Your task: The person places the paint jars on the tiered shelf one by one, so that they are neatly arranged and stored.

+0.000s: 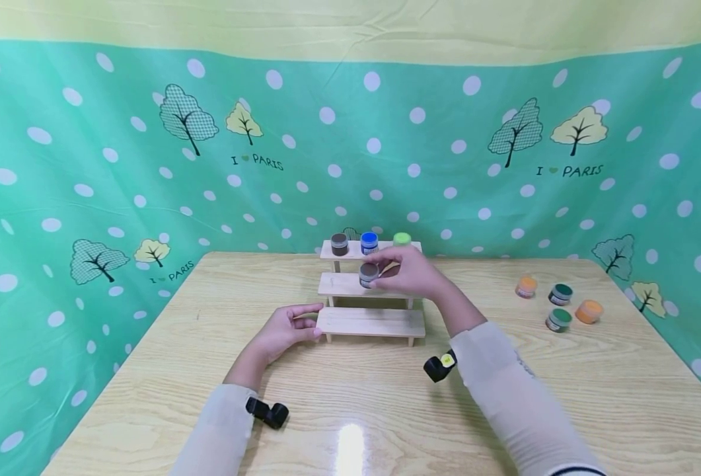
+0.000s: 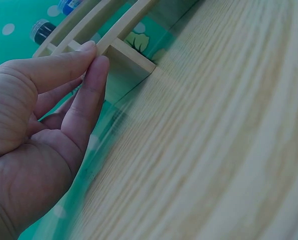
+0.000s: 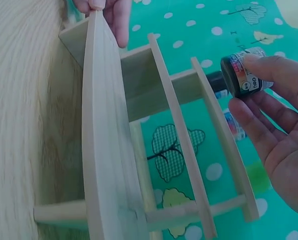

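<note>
A three-tier wooden display rack (image 1: 370,322) stands on the table. My left hand (image 1: 287,330) pinches the left end of its lowest shelf between thumb and fingers, as the left wrist view (image 2: 53,110) also shows. My right hand (image 1: 409,270) holds a small dark paint jar (image 1: 368,275) by thumb and fingertips over the middle shelf. In the right wrist view the held jar (image 3: 241,75) appears tilted, with its printed label showing. On the top shelf stand a dark brown jar (image 1: 339,244), a blue jar (image 1: 369,242) and a light green jar (image 1: 402,238), the last partly behind my right hand.
On the table to the right are two orange jars, one (image 1: 526,287) farther back and one (image 1: 590,311) nearer the edge, and two dark green jars (image 1: 561,294). A green dotted curtain (image 1: 374,165) hangs behind and along both sides of the table (image 1: 338,396).
</note>
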`<state>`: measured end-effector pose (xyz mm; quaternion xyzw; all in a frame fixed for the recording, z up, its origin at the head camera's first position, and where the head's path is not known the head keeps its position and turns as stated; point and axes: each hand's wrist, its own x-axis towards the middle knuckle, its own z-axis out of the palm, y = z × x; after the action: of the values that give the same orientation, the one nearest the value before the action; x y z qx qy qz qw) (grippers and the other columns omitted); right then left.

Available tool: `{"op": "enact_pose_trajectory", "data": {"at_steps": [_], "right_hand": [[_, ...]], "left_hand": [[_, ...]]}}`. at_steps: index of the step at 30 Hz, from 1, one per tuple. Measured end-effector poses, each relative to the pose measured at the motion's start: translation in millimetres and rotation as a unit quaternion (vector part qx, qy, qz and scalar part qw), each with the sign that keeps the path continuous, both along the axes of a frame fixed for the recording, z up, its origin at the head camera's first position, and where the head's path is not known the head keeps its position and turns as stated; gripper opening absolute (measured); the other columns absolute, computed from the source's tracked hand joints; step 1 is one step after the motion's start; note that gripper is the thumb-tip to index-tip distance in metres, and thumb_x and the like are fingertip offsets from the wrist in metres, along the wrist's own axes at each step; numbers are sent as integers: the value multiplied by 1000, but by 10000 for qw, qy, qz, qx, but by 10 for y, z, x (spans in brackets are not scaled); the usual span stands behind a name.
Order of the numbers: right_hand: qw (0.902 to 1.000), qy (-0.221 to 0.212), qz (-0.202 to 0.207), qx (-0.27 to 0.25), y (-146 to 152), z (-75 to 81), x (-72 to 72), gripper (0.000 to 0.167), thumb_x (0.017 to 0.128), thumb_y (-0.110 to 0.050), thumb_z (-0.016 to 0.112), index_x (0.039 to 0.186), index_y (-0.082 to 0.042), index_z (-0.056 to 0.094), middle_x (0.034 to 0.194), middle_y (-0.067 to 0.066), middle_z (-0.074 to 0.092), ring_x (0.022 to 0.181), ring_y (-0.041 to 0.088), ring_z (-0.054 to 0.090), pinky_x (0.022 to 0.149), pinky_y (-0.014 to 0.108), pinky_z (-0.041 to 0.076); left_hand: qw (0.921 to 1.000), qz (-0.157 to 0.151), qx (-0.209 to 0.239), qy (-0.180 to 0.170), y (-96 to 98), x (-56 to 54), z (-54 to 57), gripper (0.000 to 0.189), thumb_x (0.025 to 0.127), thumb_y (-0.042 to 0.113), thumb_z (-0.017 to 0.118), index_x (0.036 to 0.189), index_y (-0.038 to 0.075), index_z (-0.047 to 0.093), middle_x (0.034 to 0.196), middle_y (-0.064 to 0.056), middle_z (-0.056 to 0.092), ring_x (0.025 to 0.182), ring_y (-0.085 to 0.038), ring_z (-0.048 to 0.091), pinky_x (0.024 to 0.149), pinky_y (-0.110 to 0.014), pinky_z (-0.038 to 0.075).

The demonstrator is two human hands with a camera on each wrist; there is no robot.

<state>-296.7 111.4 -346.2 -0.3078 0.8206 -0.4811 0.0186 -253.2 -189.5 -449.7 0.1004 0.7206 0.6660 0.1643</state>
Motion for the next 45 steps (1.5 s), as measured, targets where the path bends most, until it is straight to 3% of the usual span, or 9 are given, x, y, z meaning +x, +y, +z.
{"op": "enact_pose_trajectory", "data": {"at_steps": [11,22,45], "right_hand": [[9999,-124,-75,-92,-232,-79,-50,47,78,-9,83,122,-3,67,101,5,66,93,21,62,80,27,57],[9980,-191,-601,30,-473,-247,-60,44,78,-11,83,120,-9,70,104,1,68,93,17,63,77,26,57],[9961,-177,-837,238,-755,-320,-19,46,82,-2,77,126,-4,65,114,8,67,99,20,64,85,26,55]], "left_hand": [[10000,-17,7,-2,-7,-9,-8,62,84,-4,72,140,-6,46,103,-15,67,90,-17,65,81,-31,58],[10000,19,-41,22,-6,-7,-4,64,83,-2,75,140,-5,47,101,-13,67,89,-16,66,81,-31,58],[9999,-54,-28,108,-10,-1,-5,62,85,-2,73,140,-6,46,106,-16,67,92,-16,65,80,-30,58]]}}
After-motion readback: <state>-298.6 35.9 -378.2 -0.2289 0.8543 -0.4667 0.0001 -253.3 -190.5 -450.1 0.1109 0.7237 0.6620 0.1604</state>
